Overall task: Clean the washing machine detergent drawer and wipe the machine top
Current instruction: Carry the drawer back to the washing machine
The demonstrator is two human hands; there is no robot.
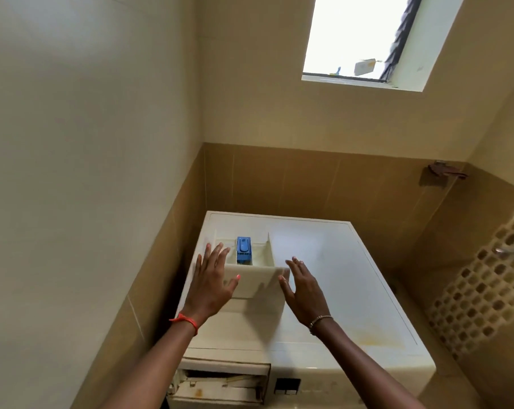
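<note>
Two splayed hands, left [210, 280] and right [304, 286], beside detergent drawer [257, 286]

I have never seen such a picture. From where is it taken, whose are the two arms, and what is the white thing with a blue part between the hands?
It is one picture from a wide-angle camera worn on a person's head, so the arms are that person's own; there is no robot. The large white box is a washing machine. Its detergent drawer is out of its slot and lies on the machine top, with a blue insert inside. The empty slot shows at the machine's front. The left hand and the right hand are open with straight fingers, one at each side of the drawer. Neither grips it; whether they touch it I cannot tell.
</note>
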